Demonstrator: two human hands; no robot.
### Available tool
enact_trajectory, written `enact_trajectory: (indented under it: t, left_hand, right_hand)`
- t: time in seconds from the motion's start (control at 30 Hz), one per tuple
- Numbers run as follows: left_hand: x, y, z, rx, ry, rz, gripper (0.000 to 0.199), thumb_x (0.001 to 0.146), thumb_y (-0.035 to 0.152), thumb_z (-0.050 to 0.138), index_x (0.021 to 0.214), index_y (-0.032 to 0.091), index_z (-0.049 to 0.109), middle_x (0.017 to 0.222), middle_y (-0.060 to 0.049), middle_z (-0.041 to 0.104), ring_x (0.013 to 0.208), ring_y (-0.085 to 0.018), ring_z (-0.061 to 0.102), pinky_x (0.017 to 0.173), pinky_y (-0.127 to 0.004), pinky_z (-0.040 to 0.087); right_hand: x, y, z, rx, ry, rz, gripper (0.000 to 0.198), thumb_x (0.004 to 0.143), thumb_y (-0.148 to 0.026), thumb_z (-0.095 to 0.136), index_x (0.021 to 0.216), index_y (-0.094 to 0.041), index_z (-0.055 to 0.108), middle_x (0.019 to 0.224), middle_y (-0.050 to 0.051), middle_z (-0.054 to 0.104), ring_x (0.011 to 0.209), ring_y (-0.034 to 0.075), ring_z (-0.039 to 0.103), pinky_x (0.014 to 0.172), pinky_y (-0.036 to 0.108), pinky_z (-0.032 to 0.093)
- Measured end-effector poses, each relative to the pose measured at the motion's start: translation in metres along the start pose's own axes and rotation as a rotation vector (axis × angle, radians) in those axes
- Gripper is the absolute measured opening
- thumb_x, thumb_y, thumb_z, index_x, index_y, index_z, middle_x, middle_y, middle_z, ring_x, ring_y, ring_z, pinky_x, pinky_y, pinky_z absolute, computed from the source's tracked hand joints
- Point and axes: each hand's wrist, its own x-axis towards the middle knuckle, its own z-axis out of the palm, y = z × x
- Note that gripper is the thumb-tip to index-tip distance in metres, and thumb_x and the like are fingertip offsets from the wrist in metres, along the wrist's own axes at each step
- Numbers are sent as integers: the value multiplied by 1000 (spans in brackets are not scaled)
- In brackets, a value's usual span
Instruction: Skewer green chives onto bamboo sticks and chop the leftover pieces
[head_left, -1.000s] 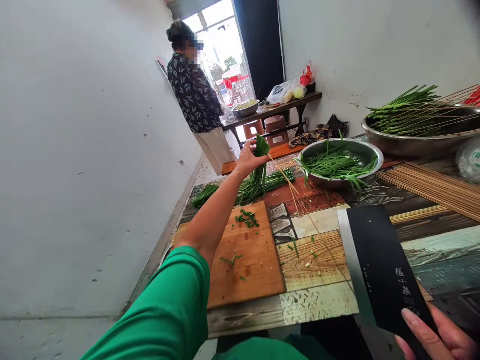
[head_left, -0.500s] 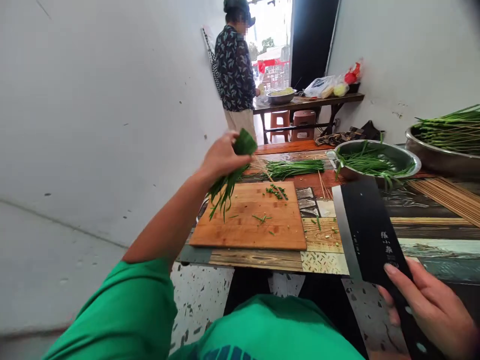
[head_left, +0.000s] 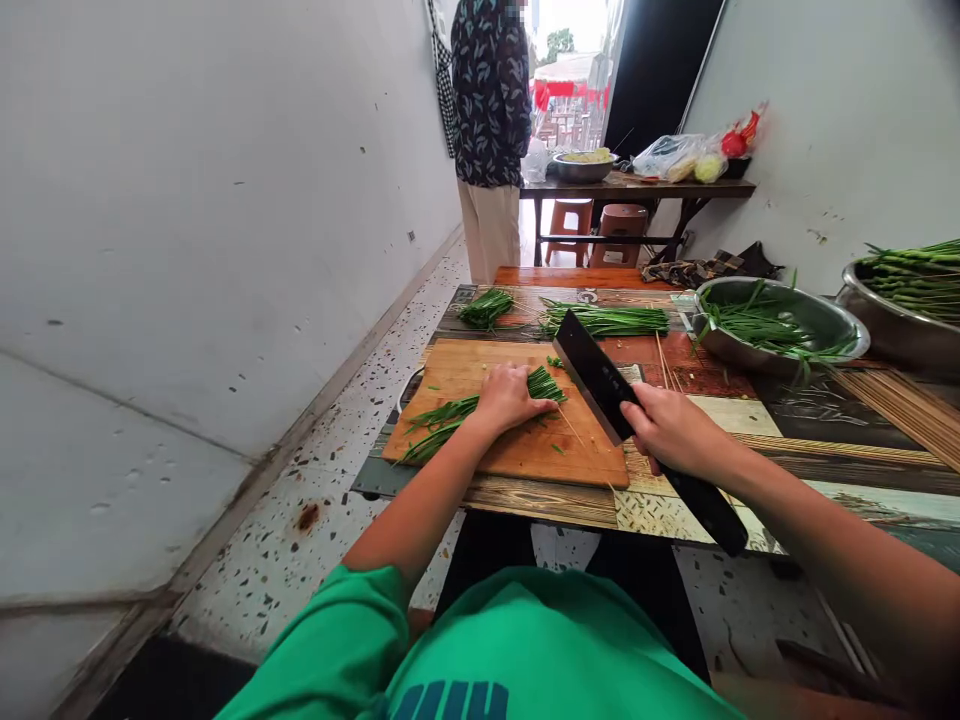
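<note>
My left hand (head_left: 508, 402) is closed over a bunch of green chives (head_left: 442, 420), pressing it onto the wooden cutting board (head_left: 525, 465). The cut ends poke out to the right of my fingers, and the loose tips trail off to the left. In my right hand (head_left: 667, 425) is a black cleaver (head_left: 596, 375), gripped at its handle. Its blade is tilted above the board's right part, just right of the bunch's cut ends and apart from them. A few chopped bits lie on the board.
Behind the board lie more chives (head_left: 604, 319) and a smaller bunch (head_left: 486, 309). A metal bowl of chives (head_left: 780, 355), a second metal bowl (head_left: 892, 315) and thin wooden skewers (head_left: 900, 410) are on the right. A person (head_left: 491, 110) stands by a far table (head_left: 637, 189).
My left hand has come down from the air with the chives onto the board. My right hand has brought the cleaver left and forward, over the board's right part.
</note>
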Motion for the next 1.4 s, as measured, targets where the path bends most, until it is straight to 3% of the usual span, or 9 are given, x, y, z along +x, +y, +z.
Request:
enact_trajectory:
  t: [0.1, 0.27, 0.43, 0.67, 0.9, 1.0, 1.17, 1.4]
  left_hand:
    - [1, -3, 2, -36, 15, 53, 56, 73, 59, 66, 110, 17, 64, 118, -12, 63, 112, -29, 55, 98, -37, 41]
    - [0, -2, 5, -55, 14, 48, 48, 77, 57, 63, 106, 19, 65, 122, -11, 61, 114, -30, 53, 98, -39, 41]
    - [-3, 1, 1, -53, 22, 49, 45, 78, 53, 64, 105, 17, 66, 118, -12, 63, 111, -31, 54, 96, -42, 43]
    - [-2, 0, 3, -77, 13, 38, 45, 76, 52, 66, 105, 18, 67, 119, -11, 63, 112, -31, 53, 97, -41, 42]
    - [-2, 0, 3, -43, 17, 51, 44, 80, 53, 61, 105, 17, 67, 116, -12, 64, 110, -31, 54, 94, -41, 44]
    - [-2, -1, 3, -36, 18, 65, 43, 80, 51, 61, 107, 18, 66, 117, -10, 64, 111, -29, 53, 95, -38, 45]
    - [-4, -1, 3, -12, 40, 81, 43, 80, 48, 63, 108, 15, 66, 116, -10, 65, 112, -27, 54, 96, -37, 44]
    - [-7, 9, 7, 14, 60, 74, 44, 82, 52, 60, 105, 14, 66, 115, -11, 65, 109, -28, 55, 96, -38, 43]
  right_hand:
    - [13, -12, 5, -87, -22, -22, 19, 95, -22, 35, 92, -16, 52, 74, 5, 67, 55, 14, 62, 55, 23, 38]
    - [25, -20, 9, -113, -83, -26, 23, 96, -24, 32, 94, -15, 52, 77, 7, 68, 51, 14, 61, 50, 24, 36]
    - [29, -25, 8, -284, -52, -72, 21, 94, -21, 34, 93, -14, 54, 87, 12, 68, 76, 21, 68, 58, 25, 38]
    - [33, -32, 0, -303, -159, -66, 26, 96, -21, 30, 98, -12, 54, 85, 12, 68, 55, 16, 64, 55, 26, 39]
    - [36, -32, -2, -362, -210, -82, 25, 96, -20, 31, 100, -8, 53, 88, 16, 68, 54, 17, 65, 57, 27, 43]
    - [51, -33, 1, -333, -247, -98, 24, 95, -20, 33, 98, -8, 53, 78, 15, 68, 56, 20, 66, 53, 27, 42]
    - [77, -40, 12, -193, -203, -67, 29, 95, -21, 30, 108, -5, 51, 66, 13, 67, 43, 18, 61, 47, 26, 42]
    - [62, -13, 13, -172, -106, -62, 26, 94, -22, 34, 102, -8, 54, 82, 15, 70, 42, 15, 59, 46, 26, 40]
